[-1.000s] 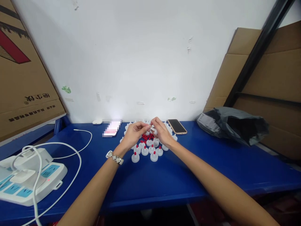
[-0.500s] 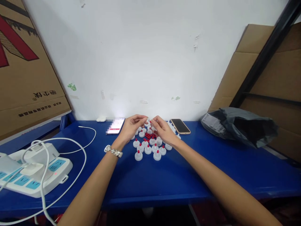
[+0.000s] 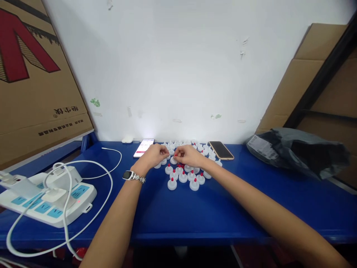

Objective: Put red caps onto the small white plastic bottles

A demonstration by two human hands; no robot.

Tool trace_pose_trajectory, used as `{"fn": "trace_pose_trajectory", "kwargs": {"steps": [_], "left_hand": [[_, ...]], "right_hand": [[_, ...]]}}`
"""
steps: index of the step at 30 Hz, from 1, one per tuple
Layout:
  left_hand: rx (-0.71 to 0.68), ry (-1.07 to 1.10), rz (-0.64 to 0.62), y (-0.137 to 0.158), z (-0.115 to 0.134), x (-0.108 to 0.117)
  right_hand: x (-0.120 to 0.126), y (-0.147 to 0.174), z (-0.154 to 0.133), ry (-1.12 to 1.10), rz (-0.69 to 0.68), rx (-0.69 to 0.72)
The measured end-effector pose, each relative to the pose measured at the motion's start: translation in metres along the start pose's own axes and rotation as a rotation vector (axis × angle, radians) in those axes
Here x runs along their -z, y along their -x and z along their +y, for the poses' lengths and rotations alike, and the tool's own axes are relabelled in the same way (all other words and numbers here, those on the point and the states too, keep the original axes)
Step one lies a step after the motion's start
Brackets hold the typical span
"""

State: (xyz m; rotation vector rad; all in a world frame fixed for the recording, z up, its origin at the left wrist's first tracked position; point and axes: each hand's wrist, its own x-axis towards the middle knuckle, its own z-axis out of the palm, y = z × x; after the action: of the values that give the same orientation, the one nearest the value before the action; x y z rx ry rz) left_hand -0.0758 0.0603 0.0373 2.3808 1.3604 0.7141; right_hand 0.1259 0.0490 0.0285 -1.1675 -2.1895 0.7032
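My left hand (image 3: 156, 155) is closed in a pinch over the left side of a cluster of white caps; whatever its fingertips hold is too small to make out. Close by on the right, my right hand (image 3: 190, 155) pinches the small red tip of a white nozzle cap (image 3: 173, 160). In front of both hands stand several white caps with red tips (image 3: 194, 185), upright on the blue table (image 3: 195, 216). Behind are more white caps (image 3: 205, 152). Loose red tips (image 3: 180, 166) lie partly hidden under my right hand.
A lit phone (image 3: 143, 147) lies left of the caps and a dark-screened phone (image 3: 221, 150) right of them. Further left is a white power strip (image 3: 69, 208) with looping cables. A grey plastic bag (image 3: 295, 150) rests on the right, and cardboard (image 3: 33, 93) leans at the left.
My hands were close together, with a red-tipped cap at the right fingers. Now they are further apart and lower, the right one down at a cap among the others. The view has shifted slightly.
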Motion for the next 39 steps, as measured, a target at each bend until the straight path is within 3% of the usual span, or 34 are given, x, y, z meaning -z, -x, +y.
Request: {"fn": "trace_pose_trajectory", "kwargs": {"steps": [4, 11, 14, 17, 22, 26, 29, 31, 34, 39], "left_hand": [[0.043, 0.014, -0.052, 0.002, -0.003, 0.003], [0.068, 0.039, -0.043, 0.006, -0.008, 0.006], [0.071, 0.004, 0.030, 0.005, -0.014, 0.005], [0.063, -0.045, 0.105, 0.003, -0.021, 0.003], [0.076, -0.090, 0.084, 0.002, -0.023, -0.001], [0.083, -0.105, 0.033, 0.002, -0.020, 0.001], [0.046, -0.117, 0.079, 0.002, -0.014, 0.004], [-0.002, -0.089, 0.090, 0.003, -0.008, 0.005], [-0.011, -0.014, -0.012, 0.005, 0.003, 0.001], [0.033, -0.051, -0.076, 0.005, 0.009, -0.009]], "right_hand": [[-0.002, -0.011, 0.003, 0.183, -0.106, 0.026], [-0.003, -0.015, 0.002, 0.389, 0.049, 0.061], [-0.006, -0.014, -0.002, 0.482, 0.102, 0.107], [-0.009, -0.021, -0.004, 0.583, 0.098, 0.095], [-0.017, -0.045, -0.003, 0.674, 0.026, 0.053], [-0.022, -0.056, -0.002, 0.625, 0.037, 0.021], [-0.018, -0.051, 0.000, 0.507, 0.126, 0.043], [-0.012, -0.041, 0.000, 0.349, 0.199, 0.076], [-0.004, -0.022, -0.001, 0.093, 0.255, 0.130], [0.003, 0.010, -0.006, 0.029, 0.277, 0.116]]}}
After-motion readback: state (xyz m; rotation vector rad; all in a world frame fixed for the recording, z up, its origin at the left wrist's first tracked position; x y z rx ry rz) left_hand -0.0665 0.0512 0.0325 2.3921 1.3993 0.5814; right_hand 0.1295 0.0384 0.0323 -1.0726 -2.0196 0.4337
